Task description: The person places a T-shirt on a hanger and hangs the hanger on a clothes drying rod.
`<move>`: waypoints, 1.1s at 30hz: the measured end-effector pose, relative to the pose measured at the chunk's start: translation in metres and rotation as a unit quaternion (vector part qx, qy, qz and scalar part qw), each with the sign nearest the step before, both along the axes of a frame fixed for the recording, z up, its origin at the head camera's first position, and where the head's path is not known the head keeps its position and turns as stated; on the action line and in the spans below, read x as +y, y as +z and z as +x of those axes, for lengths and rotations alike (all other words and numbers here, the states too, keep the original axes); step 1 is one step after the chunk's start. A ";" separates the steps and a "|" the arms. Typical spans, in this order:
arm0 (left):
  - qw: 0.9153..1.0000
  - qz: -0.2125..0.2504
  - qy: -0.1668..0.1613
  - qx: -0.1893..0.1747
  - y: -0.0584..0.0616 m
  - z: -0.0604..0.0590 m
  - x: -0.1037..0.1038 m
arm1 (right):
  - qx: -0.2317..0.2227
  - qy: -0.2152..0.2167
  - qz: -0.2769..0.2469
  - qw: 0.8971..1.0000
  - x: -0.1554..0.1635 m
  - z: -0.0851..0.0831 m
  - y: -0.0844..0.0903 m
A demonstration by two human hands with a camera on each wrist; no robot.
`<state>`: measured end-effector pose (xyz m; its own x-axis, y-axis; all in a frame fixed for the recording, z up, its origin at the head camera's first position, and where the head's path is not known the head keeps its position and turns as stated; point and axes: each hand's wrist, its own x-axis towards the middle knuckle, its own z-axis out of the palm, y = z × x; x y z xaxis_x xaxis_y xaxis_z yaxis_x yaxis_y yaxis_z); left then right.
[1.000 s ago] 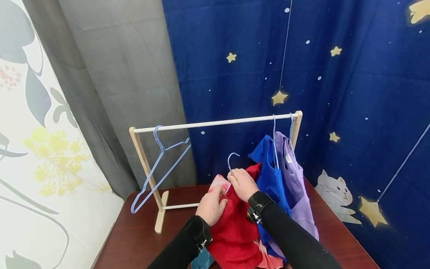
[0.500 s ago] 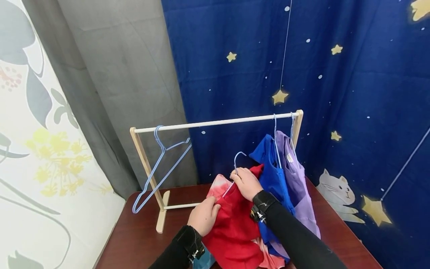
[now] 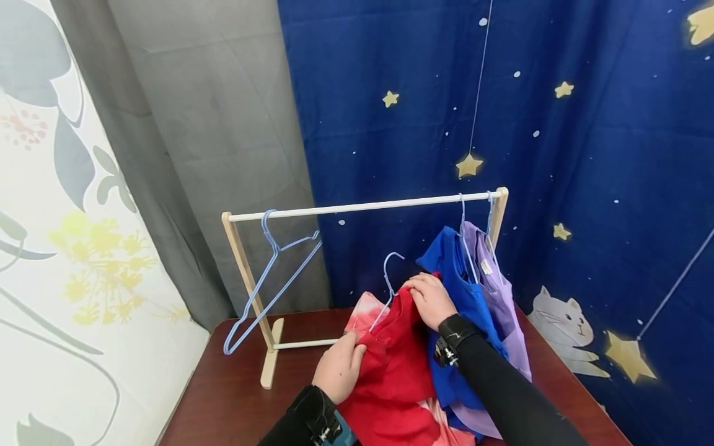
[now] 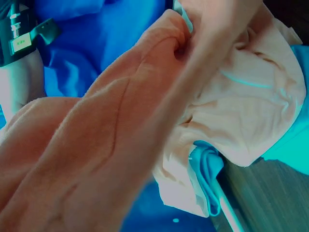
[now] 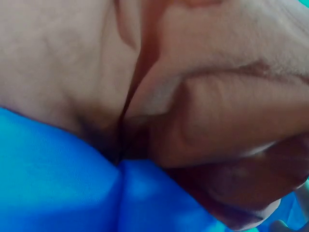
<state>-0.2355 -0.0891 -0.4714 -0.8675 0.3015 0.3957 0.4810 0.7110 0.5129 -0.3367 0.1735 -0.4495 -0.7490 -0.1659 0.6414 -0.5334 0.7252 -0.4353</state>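
Gripping one red shirt [image 3: 393, 365], both hands [image 3: 341, 368] [image 3: 431, 300]; three hangers [image 3: 270, 279] on rail

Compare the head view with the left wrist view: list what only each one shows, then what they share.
Only the head view: the rack on the table, an empty hanger at its left end, blue and purple garments hanging at its right end, the curtains, and the hook sticking up from the red garment.

Only the left wrist view: a close look at bunched cloth, its colours off.

Both: the left hand gripping the cloth, and the right hand's wrist strap.
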 end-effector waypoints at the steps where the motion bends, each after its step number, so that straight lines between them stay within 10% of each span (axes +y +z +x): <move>1: 1.000 0.004 0.000 -0.004 0.000 0.001 -0.001 | -0.005 -0.003 -0.001 1.000 0.001 -0.001 0.000; 21: 0.998 0.045 -0.021 -0.037 -0.007 0.014 -0.015 | 0.004 -0.102 -0.073 0.992 0.026 -0.014 -0.005; 33: 0.994 0.099 -0.002 -0.037 0.001 0.015 -0.016 | 0.026 -0.081 0.028 0.996 0.013 -0.004 -0.005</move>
<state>-0.2207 -0.1053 -0.4707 -0.8959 0.2272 0.3818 0.4385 0.5911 0.6770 -0.3404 0.1865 -0.4542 -0.7344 -0.0814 0.6738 -0.4281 0.8260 -0.3668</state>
